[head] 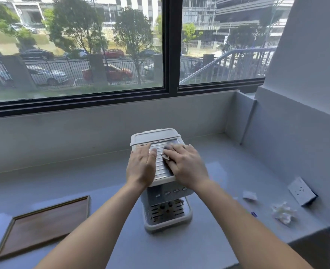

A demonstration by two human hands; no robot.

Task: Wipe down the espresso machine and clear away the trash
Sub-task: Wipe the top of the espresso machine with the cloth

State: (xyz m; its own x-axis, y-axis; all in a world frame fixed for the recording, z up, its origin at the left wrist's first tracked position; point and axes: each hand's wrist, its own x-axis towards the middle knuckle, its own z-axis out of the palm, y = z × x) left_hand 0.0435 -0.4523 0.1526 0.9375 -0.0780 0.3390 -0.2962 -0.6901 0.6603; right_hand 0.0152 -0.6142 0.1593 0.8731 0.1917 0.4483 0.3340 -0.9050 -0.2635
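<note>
Grey counter [82, 171] across the whole lower view, backed by a low grey upstand and a dark-framed window [73, 55] onto a street with trees and parked cars. On the counter's left, well apart from everything else: flat wooden tray [43, 226] with a thin pale rim, lying skewed. Mid-counter, straight ahead: white espresso machine [166, 193], upright, front toward the viewer, row of buttons under the top edge, slotted drip tray [168, 212] at its foot. Both hands on the machine's ribbed top. Left hand [140, 166] laid flat on the left part, fingers straight and together, gripping nothing. Right hand [187, 166] spread over the right part, fingers extended, pressing a small dark cloth [167, 150] against the ribs; only a bit of cloth visible beside the thumb and fingers. Right of the machine, at the foot of the side wall: white socket plate [301, 191]. Crumpled white tissue [283, 212] near the counter's front edge. Small white wrapper [249, 196] between tissue and machine. Tiny blue scrap [254, 214] left of the tissue. All three bits of trash loose on the counter, apart from one another.
</note>
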